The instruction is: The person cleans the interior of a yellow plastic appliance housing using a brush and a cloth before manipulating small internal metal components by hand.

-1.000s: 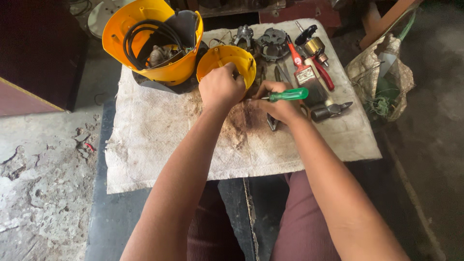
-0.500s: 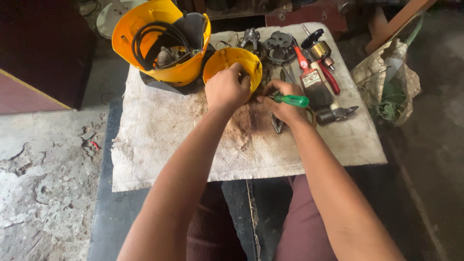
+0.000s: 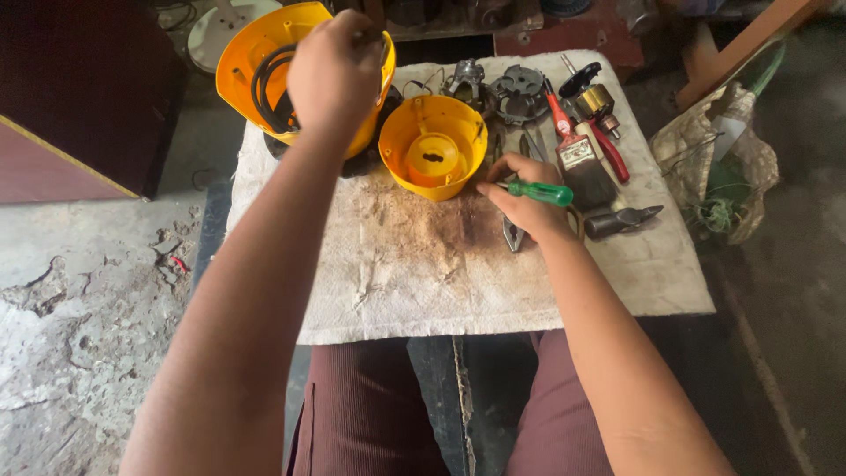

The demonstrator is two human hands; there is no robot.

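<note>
Resting on the stained white cloth (image 3: 423,282) that covers the work surface, the right hand (image 3: 529,207) is curled around a green-handled screwdriver (image 3: 539,191), with grey pliers (image 3: 513,234) lying just beneath it. Beyond its knuckles sits a small yellow plastic housing cup (image 3: 433,145), open side up. Farther back, the left hand (image 3: 333,75) hangs closed over a large yellow plastic shell holding a coiled black cord (image 3: 264,70); whether its fingers pinch anything cannot be told. A red-handled paintbrush (image 3: 577,150) and dark metal parts (image 3: 518,92) lie at the far right.
</note>
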